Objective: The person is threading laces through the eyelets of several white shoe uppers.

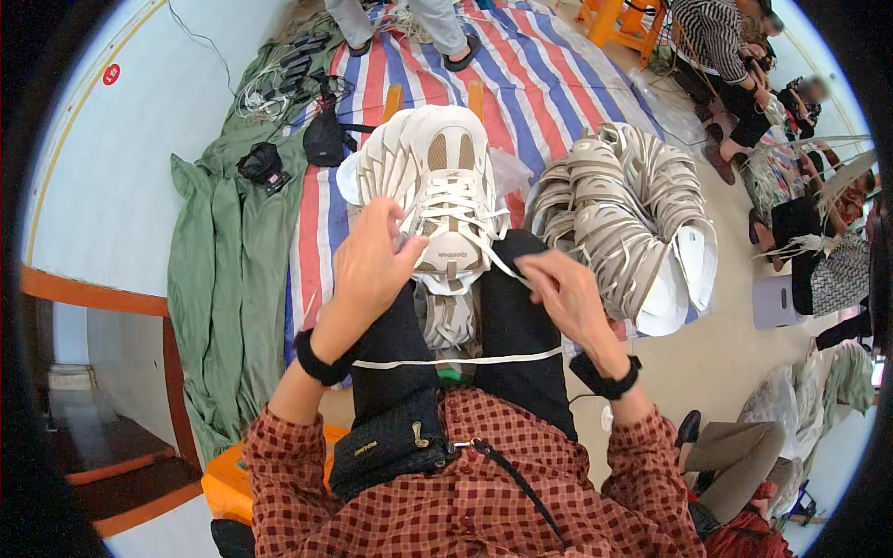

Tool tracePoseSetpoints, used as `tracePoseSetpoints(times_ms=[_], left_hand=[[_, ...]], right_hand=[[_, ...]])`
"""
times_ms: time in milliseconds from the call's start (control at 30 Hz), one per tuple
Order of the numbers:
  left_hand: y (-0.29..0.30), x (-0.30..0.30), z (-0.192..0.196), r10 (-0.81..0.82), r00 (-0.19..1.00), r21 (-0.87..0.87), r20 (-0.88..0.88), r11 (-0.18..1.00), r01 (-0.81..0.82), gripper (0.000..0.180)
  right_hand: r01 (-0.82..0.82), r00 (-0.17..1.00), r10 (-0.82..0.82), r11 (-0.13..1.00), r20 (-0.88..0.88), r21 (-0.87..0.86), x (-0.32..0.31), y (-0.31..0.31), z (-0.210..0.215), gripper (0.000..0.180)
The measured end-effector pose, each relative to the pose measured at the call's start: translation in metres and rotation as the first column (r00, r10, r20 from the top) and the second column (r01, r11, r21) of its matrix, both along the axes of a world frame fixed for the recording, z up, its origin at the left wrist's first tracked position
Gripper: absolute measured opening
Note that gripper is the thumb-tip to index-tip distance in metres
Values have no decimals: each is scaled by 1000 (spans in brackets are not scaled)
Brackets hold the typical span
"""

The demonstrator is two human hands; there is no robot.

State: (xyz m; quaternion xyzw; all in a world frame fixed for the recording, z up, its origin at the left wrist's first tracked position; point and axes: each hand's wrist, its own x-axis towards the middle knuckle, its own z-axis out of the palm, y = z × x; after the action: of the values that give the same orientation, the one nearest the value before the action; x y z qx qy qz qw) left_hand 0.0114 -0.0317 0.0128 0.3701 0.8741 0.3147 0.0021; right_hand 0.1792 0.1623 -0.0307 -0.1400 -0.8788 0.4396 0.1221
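Observation:
A cream and beige shoe upper (451, 153) with white criss-crossed laces lies in front of me above my knees, its toe pointing away. Beside its left edge is my left hand (372, 256), thumb and index finger apart, the thumb tip against the upper near the tongue. My right hand (566, 290) is closed in a pinch on a white shoelace (502, 265), stretched from the upper's right side. More uppers (377, 167) fan out in a stack to the left beneath it. Another laced upper (448, 321) shows below, between my legs.
A curved pile of similar uppers (605, 200) stands to my right on the striped sheet (535, 79). A pale band (502, 359) crosses my thighs. Black bags (326, 135) and a green cloth (219, 279) lie left. A person (423, 23) stands ahead; others sit right.

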Motion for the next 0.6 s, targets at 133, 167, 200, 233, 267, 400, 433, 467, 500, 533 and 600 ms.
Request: tracePoseSetpoints(times_ms=[133, 167, 200, 233, 267, 400, 433, 467, 500, 533, 600], left_hand=[[-18, 20, -10, 89, 953, 4, 291, 996, -94, 35], [-24, 22, -13, 56, 915, 47, 400, 995, -82, 33], [-27, 23, -12, 57, 915, 48, 400, 995, -84, 33], [-30, 24, -10, 59, 802, 82, 594, 988, -134, 31], [-32, 24, -10, 43, 649, 106, 759, 976, -189, 30], [-38, 26, -34, -43, 740, 147, 672, 986, -76, 23], [-36, 27, -34, -70, 715, 149, 695, 988, -48, 21], [-34, 28, -32, -76, 718, 157, 691, 987, -46, 21], [-28, 32, -27, -90, 678, 127, 729, 992, -5, 22], [-24, 32, -22, -101, 647, 101, 755, 994, 37, 23], [-29, 34, -50, -102, 729, -3, 677, 990, 142, 28]], right_hand=[[76, 955, -87, 996, -284, -49, -44, -14, 1, 12], [75, 952, -81, 997, -296, -31, -50, -15, 2, 13], [73, 952, -79, 997, -297, -31, -54, -14, 1, 13], [73, 952, -70, 997, -299, 1, -58, -12, -2, 14], [74, 952, -60, 997, -299, 35, -61, -11, -2, 15], [50, 950, -35, 998, -309, 41, -73, -15, 9, 12], [55, 960, -36, 996, -279, 64, -75, -13, 12, 15], [62, 967, -38, 994, -252, 88, -77, -11, 17, 18], [70, 965, -42, 993, -258, 100, -74, -8, 20, 18], [60, 969, -10, 979, -248, 193, -74, -8, 23, 20], [91, 969, 2, 926, -245, 367, -73, -12, 22, 19]])
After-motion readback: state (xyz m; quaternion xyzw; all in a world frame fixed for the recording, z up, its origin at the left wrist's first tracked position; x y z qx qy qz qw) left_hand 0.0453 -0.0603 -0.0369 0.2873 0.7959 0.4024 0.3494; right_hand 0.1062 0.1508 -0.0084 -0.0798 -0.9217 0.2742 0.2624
